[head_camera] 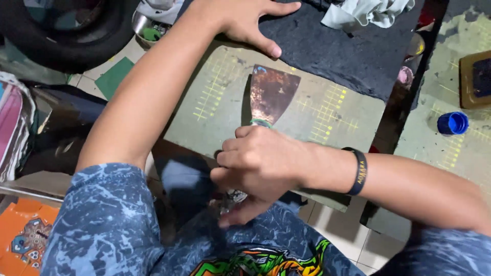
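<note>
Your right hand [258,163] is fisted tight around the handle of the rusty putty knife [271,94], blade flat on the green cutting mat [337,120] near its front edge; keep the blade low and push straight. Your left hand [240,18] lies flat, fingers spread, at the mat's far edge beside the dark sheet [332,48]. Room is open rightward; the blue cap [452,122] sits well apart.
</note>
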